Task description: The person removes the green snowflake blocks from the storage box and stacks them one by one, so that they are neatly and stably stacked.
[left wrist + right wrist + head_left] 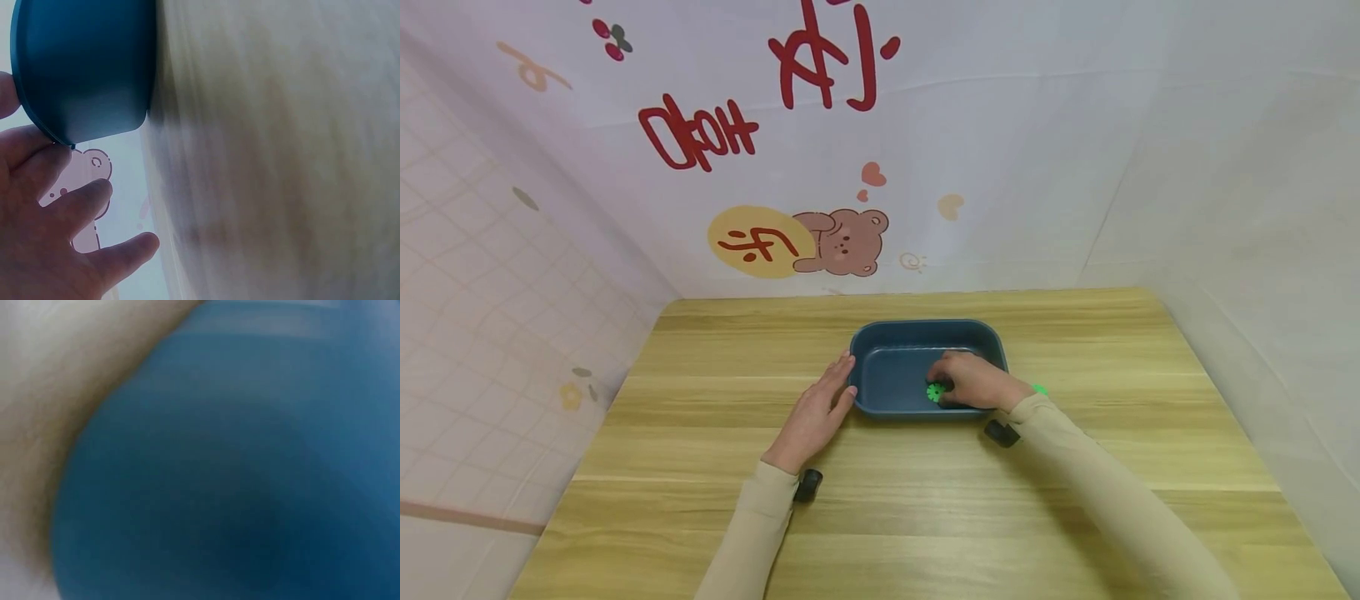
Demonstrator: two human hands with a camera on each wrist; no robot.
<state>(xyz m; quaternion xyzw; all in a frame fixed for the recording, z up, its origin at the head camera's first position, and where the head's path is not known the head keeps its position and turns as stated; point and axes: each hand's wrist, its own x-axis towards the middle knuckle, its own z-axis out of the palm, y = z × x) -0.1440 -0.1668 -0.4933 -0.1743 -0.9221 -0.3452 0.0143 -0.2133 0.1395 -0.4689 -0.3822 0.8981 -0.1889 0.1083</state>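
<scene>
A blue rectangular box (895, 375) with rounded corners lies on the table. Against its left end rests my left hand (812, 417), fingers fairly straight and spread; the left wrist view shows fingertips at the rim of the box (94, 75). My right hand (973, 381) reaches over the right side of the box, its fingers and thumb curled around a small green notched disc (936, 392), like a flower or snowflake, just inside. Only the box's blurred blue wall (219, 456) fills the right wrist view, so the right fingers are hidden there.
Another bright green piece (1040, 389) shows partly behind my right wrist, to the right of the box. The wooden table (910, 517) meets a printed white cloth wall (1022, 167) at the back, with cloth on both sides too.
</scene>
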